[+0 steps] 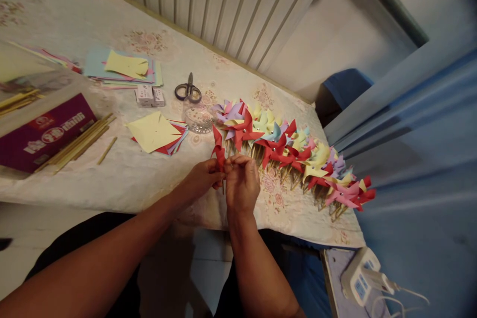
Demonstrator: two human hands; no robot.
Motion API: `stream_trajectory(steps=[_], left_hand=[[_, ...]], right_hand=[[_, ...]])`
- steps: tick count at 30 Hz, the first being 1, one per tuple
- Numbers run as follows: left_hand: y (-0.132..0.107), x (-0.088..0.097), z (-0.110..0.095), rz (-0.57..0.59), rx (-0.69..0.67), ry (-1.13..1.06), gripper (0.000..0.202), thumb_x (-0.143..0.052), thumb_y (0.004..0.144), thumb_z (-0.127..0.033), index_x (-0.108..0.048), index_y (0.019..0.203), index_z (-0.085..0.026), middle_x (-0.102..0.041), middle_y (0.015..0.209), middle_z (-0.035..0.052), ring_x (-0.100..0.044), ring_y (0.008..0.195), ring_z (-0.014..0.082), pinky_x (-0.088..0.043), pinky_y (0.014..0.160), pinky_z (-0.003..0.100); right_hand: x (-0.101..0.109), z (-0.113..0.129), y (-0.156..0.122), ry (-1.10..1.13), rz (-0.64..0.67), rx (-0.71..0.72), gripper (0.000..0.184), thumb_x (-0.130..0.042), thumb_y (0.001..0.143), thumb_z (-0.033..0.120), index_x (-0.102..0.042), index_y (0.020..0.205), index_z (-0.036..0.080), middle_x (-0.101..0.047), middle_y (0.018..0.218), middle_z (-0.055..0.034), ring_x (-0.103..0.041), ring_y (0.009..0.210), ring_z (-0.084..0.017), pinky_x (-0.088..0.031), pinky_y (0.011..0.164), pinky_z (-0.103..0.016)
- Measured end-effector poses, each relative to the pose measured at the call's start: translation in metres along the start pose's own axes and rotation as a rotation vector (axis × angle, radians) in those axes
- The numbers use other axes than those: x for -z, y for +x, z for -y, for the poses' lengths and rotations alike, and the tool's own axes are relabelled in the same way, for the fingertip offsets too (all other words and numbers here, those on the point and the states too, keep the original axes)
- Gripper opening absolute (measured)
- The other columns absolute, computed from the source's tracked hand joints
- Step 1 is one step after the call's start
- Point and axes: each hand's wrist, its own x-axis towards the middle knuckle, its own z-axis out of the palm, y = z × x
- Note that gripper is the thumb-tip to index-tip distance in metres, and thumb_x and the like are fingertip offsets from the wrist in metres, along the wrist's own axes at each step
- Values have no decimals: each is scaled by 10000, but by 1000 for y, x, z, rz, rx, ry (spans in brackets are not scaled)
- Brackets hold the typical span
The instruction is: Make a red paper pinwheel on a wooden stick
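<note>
A red paper pinwheel (218, 145) stands upright between my hands at the table's near side. Its lower part is pinched in my left hand (206, 177), and a short piece of stick shows below the fingers. My right hand (243, 184) meets it from the right, thumb and fingers pressed together at the pinwheel's middle; what sits between those fingertips is too small to make out. Just right of my hands lies a long row of finished-looking pinwheels (274, 146) in red, yellow, purple, blue and pink on thin sticks.
Left of my hands are cut paper squares (154, 131), a clear dish of pins (200, 120), scissors (189, 90), small boxes (149, 96) and stacked coloured paper (122, 67). Farther left, wooden sticks (80, 144) lie by a purple-labelled box (46, 131). A power strip (360, 278) sits lower right.
</note>
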Motion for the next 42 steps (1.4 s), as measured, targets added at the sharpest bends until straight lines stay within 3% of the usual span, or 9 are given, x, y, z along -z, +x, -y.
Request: stream_trajectory(steps=[11,21,24,28,33,42], left_hand=[[0,-4,5,32,16,-21,120,-625,674,-232,-562,756,-170,-534,594,-60,-490,521,88,-353,538,236],[1,0,1,13,12,6,203,-659,679,-283,-611,831,-157,-577,621,-41,-519,537,103,-394,548,250],[1,3,-2,-14,15,16,193,-672,675,-280,-614,808,-154,-587,617,-34,-524,544,105,-399,553,251],[3,10,-2,-42,-13,20,173,-678,699,-293,-610,784,-157,-596,625,-34,-516,549,97,-390,562,246],[6,21,-3,-85,-63,-31,210,-679,713,-289,-635,864,-149,-657,726,-11,-491,561,86,-383,574,246],[6,24,-9,-97,-49,-53,273,-680,688,-317,-653,889,-134,-663,726,-2,-485,571,92,-380,590,255]], right_hand=[[0,-2,2,21,10,-24,309,-544,901,489,-577,760,216,-548,796,-13,-570,748,-151,-494,724,-319],[-1,0,-3,48,12,-11,234,-599,884,407,-623,767,206,-604,844,-21,-615,821,-162,-504,836,-351],[5,-1,-4,-52,-13,19,230,-567,902,384,-637,787,197,-616,847,-19,-619,822,-159,-502,819,-336],[22,-2,-1,-425,-53,12,221,-569,895,368,-640,792,186,-606,732,12,-578,706,-134,-464,708,-276],[42,-6,6,-717,114,-146,150,-600,821,331,-638,782,191,-547,588,53,-510,550,-118,-403,569,-251],[42,-13,3,-709,282,-359,158,-593,740,301,-677,812,187,-629,653,30,-473,463,-89,-362,469,-230]])
